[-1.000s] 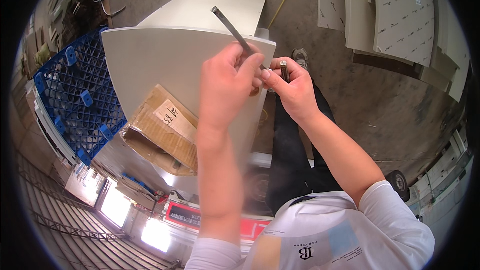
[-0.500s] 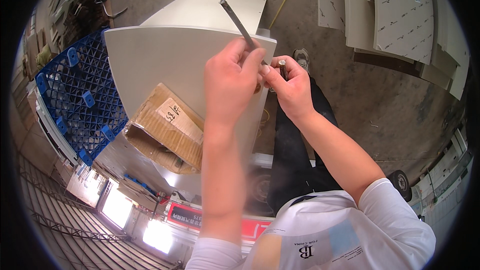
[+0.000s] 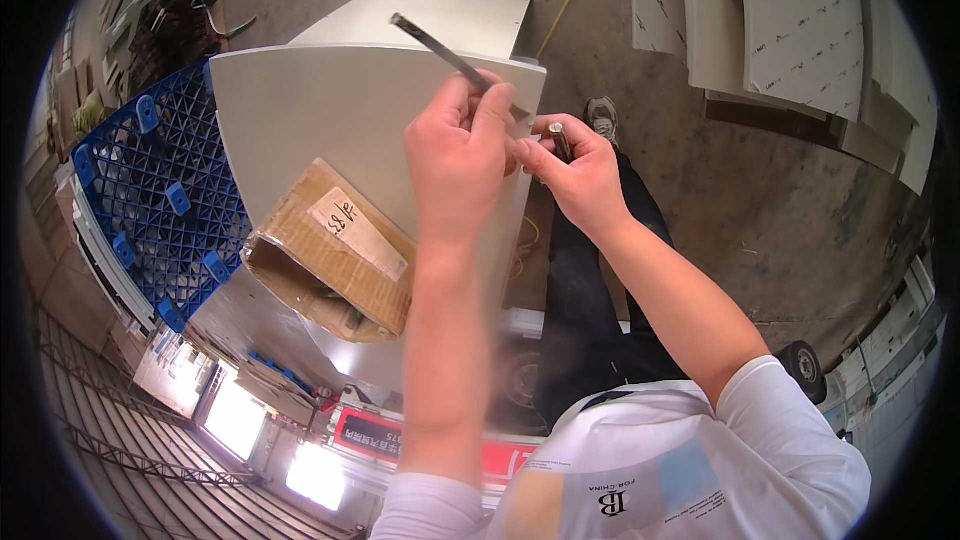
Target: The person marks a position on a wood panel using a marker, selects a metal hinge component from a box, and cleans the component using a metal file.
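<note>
**Workshop floor (image 3: 690, 240) below, dark rod (image 3: 435, 47) at a flatter slant**

Above the white panel (image 3: 330, 100), the rod's far end has swung leftward in the last half second. The left hand (image 3: 455, 155) pinches the rod between thumb and fingers; close by, the right hand (image 3: 590, 180) curls around a short metal piece (image 3: 560, 143). Whether the rod's near end touches the right hand, I cannot tell. An open carton (image 3: 345, 260) sits just beside the left forearm (image 3: 445, 310), which crosses the panel. A blue pallet (image 3: 178, 198) lies farther left, stacked sheets (image 3: 805, 50) to the right.

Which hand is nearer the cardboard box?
Left. In the image, the left hand is above and right of the cardboard box; the right hand is farther right, beyond the left.
</note>
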`<state>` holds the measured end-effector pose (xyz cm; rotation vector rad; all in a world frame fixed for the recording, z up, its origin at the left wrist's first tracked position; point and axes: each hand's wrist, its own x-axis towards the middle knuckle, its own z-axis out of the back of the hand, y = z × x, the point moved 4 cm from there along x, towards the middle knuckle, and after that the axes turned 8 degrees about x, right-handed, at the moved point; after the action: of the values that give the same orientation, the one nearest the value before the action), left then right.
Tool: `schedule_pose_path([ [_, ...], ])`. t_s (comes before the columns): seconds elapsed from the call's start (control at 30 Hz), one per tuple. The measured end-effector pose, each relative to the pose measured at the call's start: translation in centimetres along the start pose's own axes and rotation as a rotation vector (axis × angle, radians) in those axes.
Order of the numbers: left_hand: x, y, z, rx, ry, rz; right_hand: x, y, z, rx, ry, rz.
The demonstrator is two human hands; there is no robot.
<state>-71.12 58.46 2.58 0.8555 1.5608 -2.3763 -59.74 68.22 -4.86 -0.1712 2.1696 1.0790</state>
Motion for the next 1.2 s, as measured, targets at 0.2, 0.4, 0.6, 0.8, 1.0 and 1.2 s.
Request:
schedule_pose_path([
  [0.2, -0.1, 0.5, 0.4, -0.232, 0.003, 0.05, -0.2, 0.5, -0.2, -0.005, 0.004, 0.007],
  [0.4, 0.2, -0.2, 0.9, 0.028, 0.172, -0.086, 0.1, 0.4, 0.0, -0.025, 0.03, 0.022],
  [0.6, 0.3, -0.6, 0.4, 0.037, 0.225, -0.013, 0.0, 0.1, -0.1, 0.056, 0.038, 0.031],
  [0.8, 0.5, -1.1, -0.1, 0.122, 0.197, -0.043, -0.1, 0.5, -0.2, 0.01, 0.028, 0.005],
  [1.0, 0.3, -0.6, -0.2, 0.123, 0.109, -0.154, -0.1, 0.5, -0.4, 0.024, 0.042, 0.039],
  [1.2, 0.9, -0.6, -0.2, 0.185, 0.127, -0.193, -0.1, 0.8, -0.4, -0.012, 0.038, 0.04],
])
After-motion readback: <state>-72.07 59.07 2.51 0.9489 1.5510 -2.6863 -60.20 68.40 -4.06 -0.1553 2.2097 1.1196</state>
